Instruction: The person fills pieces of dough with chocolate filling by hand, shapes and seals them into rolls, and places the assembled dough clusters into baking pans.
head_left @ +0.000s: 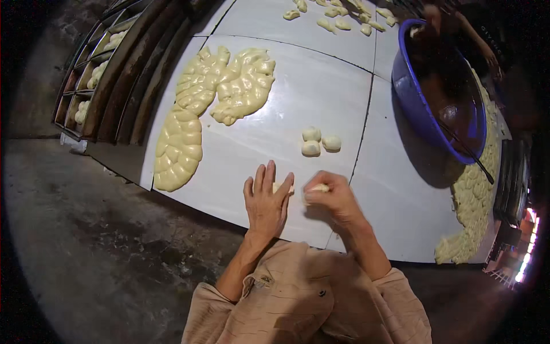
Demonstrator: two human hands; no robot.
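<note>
My left hand (265,200) lies on the white tabletop with its fingers spread. A small pale dough piece (277,187) shows between its thumb and forefinger, partly hidden by the hand. Close by on the right, my right hand (335,198) is closed around another dough piece (322,187), which peeks out by the fingers; a little motion blurs this hand. Just beyond the hands sits a small cluster of smooth, rounded dough balls (331,143). Farther left, a large lobed slab of yellowish dough (179,150) spreads near the table edge, joined to more dough (243,86) behind it.
A big blue basin (404,63) with a dark stick (478,163) leaning in it stands at the right. Behind it, flattened dough (475,200) lines the table edge. Stacked trays (94,74) hold dough at the left. Loose dough pieces (342,24) lie at the back; another person's arm (481,43) is beyond the basin.
</note>
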